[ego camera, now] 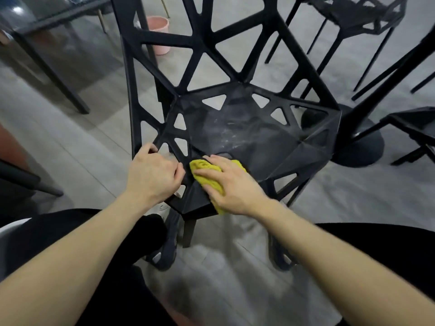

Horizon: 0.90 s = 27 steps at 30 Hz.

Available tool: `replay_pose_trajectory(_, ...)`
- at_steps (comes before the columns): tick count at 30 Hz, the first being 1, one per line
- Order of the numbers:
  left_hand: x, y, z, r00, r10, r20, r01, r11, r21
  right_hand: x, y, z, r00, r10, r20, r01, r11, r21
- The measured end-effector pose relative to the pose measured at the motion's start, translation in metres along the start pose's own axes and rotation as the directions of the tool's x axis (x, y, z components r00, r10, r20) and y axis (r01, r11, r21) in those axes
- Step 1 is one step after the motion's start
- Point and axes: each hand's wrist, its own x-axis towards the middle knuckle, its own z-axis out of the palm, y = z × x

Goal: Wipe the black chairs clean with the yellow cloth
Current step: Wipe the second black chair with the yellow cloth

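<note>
- Grey floor tiles [89,147] run under everything, and the nearest black chair [235,128] stands directly in front of the person, its open-lattice backrest on the far side.
- The right hand [231,184] lies flat with fingers spread, pressing the yellow cloth [207,177] onto the near front-left part of the seat.
- The left hand [153,175] curls over the seat's left front rim, gripping the frame just beside the cloth, apparently to steady the chair.
- The cloth is bunched under the palm, its long axis running from the near edge diagonally up and left towards the left hand.
- A pale dusty smear [226,130] sits on the seat panel beyond the right hand's fingertips, towards the backrest; the right hand is the nearer one, so the next stroke probably pushes forward and slightly right.
- The seat pan offers open room that way until the raised rim and the triangular cut-outs, where the cloth could snag.
- Further black chairs [362,17] stand at the upper right and right edge, and a pink bucket [160,34] sits on the floor behind the backrest.
</note>
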Motion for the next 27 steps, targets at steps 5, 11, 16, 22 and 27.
replay_pose_trajectory(5, -0.003, 0.001, 0.002, 1.0, -0.004, -0.02, 0.004, 1.0, -0.009, 0.059, 0.137, -0.059, 0.956, 0.293, 0.03, -0.284, 0.946, -0.158)
replay_pose_trajectory(11, -0.002, 0.001, 0.003, 0.999, -0.004, -0.047, 0.002, 1.0, -0.032, 0.067, 0.096, -0.044, 0.946, 0.324, -0.018, -0.321, 0.93, -0.178)
replay_pose_trajectory(16, -0.004, 0.0, -0.001, 0.999, -0.003, -0.046, 0.001, 0.998, -0.063, 0.037, -0.008, -0.001, 0.997, -0.016, 0.081, 0.014, 1.0, 0.026)
replay_pose_trajectory(22, -0.037, 0.016, -0.02, 0.985, 0.159, 0.066, -0.15, 0.98, -0.128, 0.013, 0.023, -0.028, 0.942, -0.211, 0.261, 0.198, 0.977, 0.073)
replay_pose_trajectory(27, -0.011, -0.025, -0.04, 0.964, 0.265, -0.014, -0.264, 0.948, -0.177, 0.087, 0.163, -0.05, 0.912, 0.408, -0.038, -0.408, 0.897, -0.17)
